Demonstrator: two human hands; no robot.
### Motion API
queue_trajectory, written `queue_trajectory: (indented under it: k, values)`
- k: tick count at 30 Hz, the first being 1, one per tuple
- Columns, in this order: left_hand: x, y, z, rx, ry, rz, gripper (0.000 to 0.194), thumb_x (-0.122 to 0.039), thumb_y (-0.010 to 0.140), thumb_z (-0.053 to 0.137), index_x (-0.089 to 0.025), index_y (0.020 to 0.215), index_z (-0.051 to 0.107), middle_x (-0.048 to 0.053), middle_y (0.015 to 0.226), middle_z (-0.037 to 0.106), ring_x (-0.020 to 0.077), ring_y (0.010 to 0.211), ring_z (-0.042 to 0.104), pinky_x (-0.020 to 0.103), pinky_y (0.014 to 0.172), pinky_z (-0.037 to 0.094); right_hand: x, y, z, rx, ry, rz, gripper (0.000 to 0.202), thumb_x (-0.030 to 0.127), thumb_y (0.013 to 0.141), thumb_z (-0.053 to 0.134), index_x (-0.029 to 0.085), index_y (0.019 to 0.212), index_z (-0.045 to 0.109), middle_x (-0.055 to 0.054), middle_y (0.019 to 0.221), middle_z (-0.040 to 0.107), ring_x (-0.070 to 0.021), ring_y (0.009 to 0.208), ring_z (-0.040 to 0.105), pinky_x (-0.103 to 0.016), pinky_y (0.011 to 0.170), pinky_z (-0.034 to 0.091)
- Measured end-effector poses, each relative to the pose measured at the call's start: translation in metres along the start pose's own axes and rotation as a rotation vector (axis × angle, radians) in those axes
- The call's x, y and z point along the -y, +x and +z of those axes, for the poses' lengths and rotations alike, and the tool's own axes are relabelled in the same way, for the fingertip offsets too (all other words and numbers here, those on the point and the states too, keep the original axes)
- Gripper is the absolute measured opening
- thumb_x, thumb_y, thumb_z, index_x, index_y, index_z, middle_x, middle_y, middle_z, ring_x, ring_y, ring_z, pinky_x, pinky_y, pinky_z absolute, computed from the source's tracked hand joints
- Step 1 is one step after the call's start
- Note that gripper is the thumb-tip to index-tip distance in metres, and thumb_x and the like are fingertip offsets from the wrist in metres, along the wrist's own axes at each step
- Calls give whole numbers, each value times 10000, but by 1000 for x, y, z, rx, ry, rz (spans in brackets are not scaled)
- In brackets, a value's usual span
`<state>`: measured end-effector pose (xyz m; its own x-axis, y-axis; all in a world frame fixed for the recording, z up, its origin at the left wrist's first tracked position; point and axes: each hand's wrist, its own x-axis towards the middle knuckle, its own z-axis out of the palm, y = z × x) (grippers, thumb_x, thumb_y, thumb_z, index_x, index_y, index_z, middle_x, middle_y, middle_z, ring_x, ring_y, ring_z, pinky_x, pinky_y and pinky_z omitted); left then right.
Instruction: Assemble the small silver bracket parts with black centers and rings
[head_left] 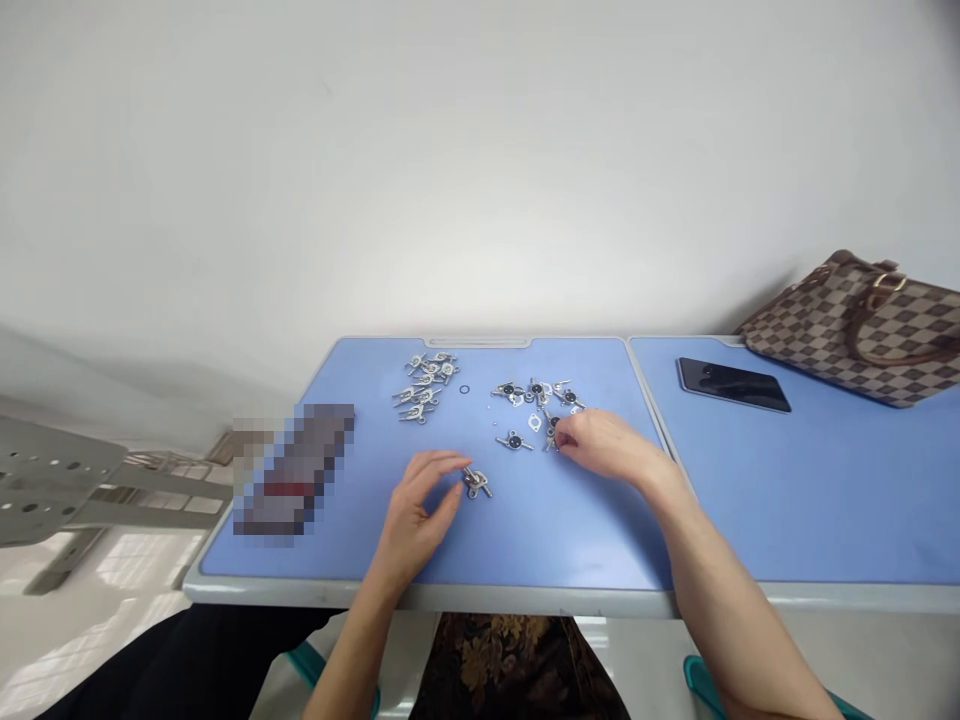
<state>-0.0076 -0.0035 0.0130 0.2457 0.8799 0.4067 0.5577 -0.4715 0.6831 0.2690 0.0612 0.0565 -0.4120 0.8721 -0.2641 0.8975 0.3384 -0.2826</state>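
Observation:
My left hand (421,510) rests on the blue table, thumb and fingers apart, its fingertips beside a small silver metal part (476,483). Whether it touches that part is hard to tell. On the right, my right hand (596,440) has its fingers pressed together over small metal pieces at the edge of a loose group; what they pinch is hidden. Near it lie a metal part with a black round centre (514,440) and a thin flat silver plate (535,422). A pile of silver metal parts (426,384) sits at the back left, with a black ring (464,389) beside it.
A blurred-out dark flat object (304,470) lies at the left of the table (360,545). On the adjoining right table (817,500) are a black phone (735,385) and a checkered handbag (862,325). A white wall stands behind.

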Motion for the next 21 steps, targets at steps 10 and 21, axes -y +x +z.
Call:
queue_trajectory:
  k: [10,21]
  values:
    - [-6,0,5,-97,161,174,197,-179,897,589,-213,1090,606,62,1043,650,205,981,596,384,862,475,21,-9,-5,-102,745,-193,111,270,856,613,192,862,691,4,747,682,-109,618,527,-239,597,386]
    - [-11,0,7,-102,-77,277,145,-74,899,576,-200,972,589,28,870,675,156,845,616,309,762,505,73,10,46,313,1574,-133,346,447,706,793,138,777,653,9,625,673,-21,368,278,-214,365,159]
